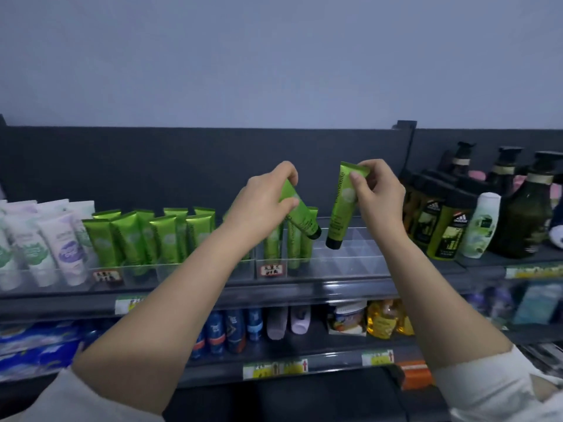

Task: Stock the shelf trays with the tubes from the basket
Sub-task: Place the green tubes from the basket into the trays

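Stocked tubes (146,236) stand cap-down at the left of the clear tray (359,264), so new ones likely go in likewise. The left hand (265,202) grips a tilted tube (301,216) round its body, cap low and rightward. The right hand (379,194) pinches a second tube (341,208) by its crimped end, cap hanging above the tray's bare right section, ready to lower.

Hands, two: left hand (268,202) and right hand (377,196). Held green tubes (342,208), two, one per hand. Standing green tubes (166,239) in the clear trays (350,254): at least eight left of the arms, about three between them. Dark pump bottles (530,214), three. White bottle (483,226), one. Handwritten labels (272,269), two.
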